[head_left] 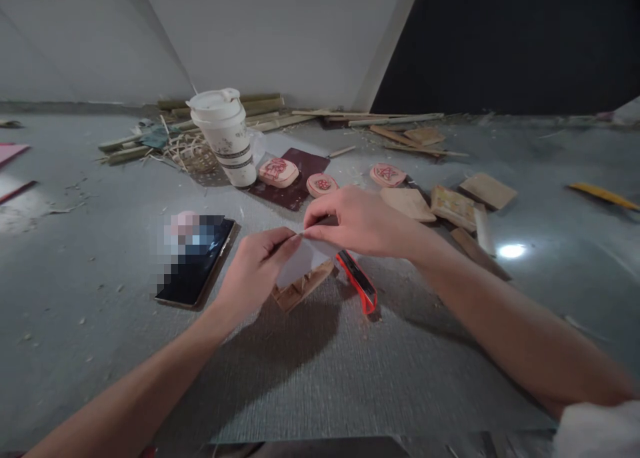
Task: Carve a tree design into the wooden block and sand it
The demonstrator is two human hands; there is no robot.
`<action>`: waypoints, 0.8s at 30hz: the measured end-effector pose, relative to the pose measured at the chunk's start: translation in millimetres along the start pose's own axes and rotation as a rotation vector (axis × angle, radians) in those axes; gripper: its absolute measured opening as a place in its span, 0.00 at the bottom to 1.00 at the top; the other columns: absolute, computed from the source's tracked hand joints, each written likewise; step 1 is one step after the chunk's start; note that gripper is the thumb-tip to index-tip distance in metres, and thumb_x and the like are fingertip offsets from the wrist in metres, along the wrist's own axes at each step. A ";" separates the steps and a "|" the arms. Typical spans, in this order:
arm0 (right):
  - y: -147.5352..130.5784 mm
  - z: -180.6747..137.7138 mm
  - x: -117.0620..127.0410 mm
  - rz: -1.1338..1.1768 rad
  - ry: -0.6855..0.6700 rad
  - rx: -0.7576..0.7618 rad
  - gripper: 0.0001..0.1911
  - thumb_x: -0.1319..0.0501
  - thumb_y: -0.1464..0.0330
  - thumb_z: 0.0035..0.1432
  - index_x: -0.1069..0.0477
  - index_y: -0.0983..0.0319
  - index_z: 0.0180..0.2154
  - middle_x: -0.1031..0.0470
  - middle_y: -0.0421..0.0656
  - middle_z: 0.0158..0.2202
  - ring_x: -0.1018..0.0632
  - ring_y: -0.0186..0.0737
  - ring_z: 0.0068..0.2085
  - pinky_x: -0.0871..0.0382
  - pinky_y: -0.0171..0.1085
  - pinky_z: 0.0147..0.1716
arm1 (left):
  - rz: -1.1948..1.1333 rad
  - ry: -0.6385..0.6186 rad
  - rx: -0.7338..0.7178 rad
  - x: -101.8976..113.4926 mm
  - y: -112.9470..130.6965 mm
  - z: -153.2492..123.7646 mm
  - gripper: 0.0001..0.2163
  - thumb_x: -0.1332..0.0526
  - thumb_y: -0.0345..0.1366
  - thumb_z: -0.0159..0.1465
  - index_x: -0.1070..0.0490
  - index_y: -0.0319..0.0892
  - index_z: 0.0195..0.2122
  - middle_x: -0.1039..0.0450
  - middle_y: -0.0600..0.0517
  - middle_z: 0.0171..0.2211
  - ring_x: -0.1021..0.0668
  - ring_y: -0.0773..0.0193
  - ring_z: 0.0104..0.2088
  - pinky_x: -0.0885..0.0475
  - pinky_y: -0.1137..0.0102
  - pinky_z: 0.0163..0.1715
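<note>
1 white sheet: in front of you, near the middle of the surface, gripped along its upper edge by your 2 hands. Your left hand pinches it between thumb and fingers; your right hand pinches beside it, the fingertips of the two nearly meeting.

1 carved wooden block shows below the sheet's lower edge, partly covered; you cannot tell from here whether sheet and block touch.

1 red-edged cutter lies just right of the block, under your right forearm. 1 phone lies left of your left hand, screen partly pixelated.

Beyond your hands: 3 rounded blocks with red designs, the left one and the middle one by 1 dark red sheet, the third farther right. 1 lidded paper cup stands left of them, 1 woven basket behind it.

Right of the third block: several wooden pieces, overlapping, exact count unclear. Far right: 1 yellow object.
</note>
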State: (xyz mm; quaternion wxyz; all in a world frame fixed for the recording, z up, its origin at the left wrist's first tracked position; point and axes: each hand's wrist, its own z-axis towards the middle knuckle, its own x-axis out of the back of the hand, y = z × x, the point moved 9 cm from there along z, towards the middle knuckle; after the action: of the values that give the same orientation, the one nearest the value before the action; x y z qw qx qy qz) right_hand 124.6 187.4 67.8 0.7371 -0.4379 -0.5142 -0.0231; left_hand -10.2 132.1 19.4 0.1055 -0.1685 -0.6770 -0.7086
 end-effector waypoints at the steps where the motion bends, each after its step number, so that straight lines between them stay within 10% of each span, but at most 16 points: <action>1: 0.6 0.3 0.1 0.011 -0.001 0.001 0.12 0.33 0.62 0.70 0.17 0.55 0.32 0.20 0.38 0.30 0.27 0.41 0.36 0.41 0.45 0.42 | -0.007 -0.004 0.002 -1.2 -0.1 0.2 0.16 0.38 0.46 0.72 0.22 0.42 0.31 0.31 0.54 0.26 0.32 0.64 0.29 0.40 0.68 0.29; 14: 28.9 5.6 27.1 -0.061 0.021 -0.113 0.17 0.36 0.54 0.68 0.16 0.57 0.34 0.26 0.37 0.28 0.30 0.36 0.31 0.45 0.42 0.34 | -0.116 0.070 -0.030 9.4 -14.1 5.1 0.20 0.38 0.45 0.73 0.35 0.43 0.26 0.41 0.56 0.26 0.38 0.66 0.29 0.44 0.68 0.29; 24: 35.0 3.8 34.5 -0.055 0.049 -0.116 0.16 0.35 0.55 0.68 0.19 0.57 0.31 0.28 0.36 0.26 0.33 0.35 0.28 0.48 0.42 0.30 | -0.249 0.097 0.023 4.7 -26.8 6.1 0.15 0.33 0.47 0.72 0.22 0.42 0.33 0.28 0.53 0.30 0.28 0.65 0.32 0.30 0.71 0.34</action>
State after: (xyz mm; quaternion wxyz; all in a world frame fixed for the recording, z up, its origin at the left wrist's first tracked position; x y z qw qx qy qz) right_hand 154.9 225.8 73.3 0.7220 -0.4648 -0.5057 -0.0838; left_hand -24.1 140.1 -3.5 0.0513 -0.0478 -0.6947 -0.7159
